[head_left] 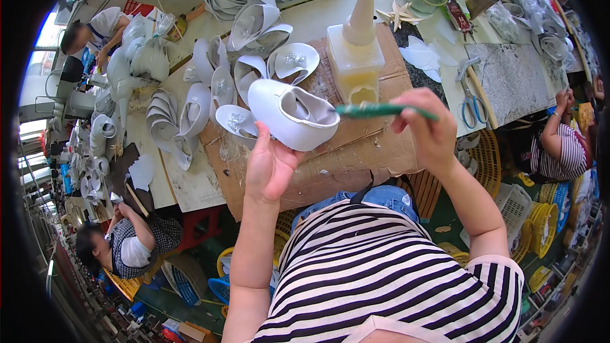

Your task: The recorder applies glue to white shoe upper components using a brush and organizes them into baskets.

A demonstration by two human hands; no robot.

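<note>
With the left grip point(272, 168) cradling the rounded white leather-like shoe point(267, 103), the right grip point(433, 128) should lightly guide its pinched slim green tool point(375, 110).

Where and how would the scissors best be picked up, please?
Probably by the blue handles of the scissors, coming from the near edge of the table with the right hand once it puts down the green brush. The loops face that edge while the blades point away. A wooden handle lies close on their right, so approaching from the left looks easier.
</note>
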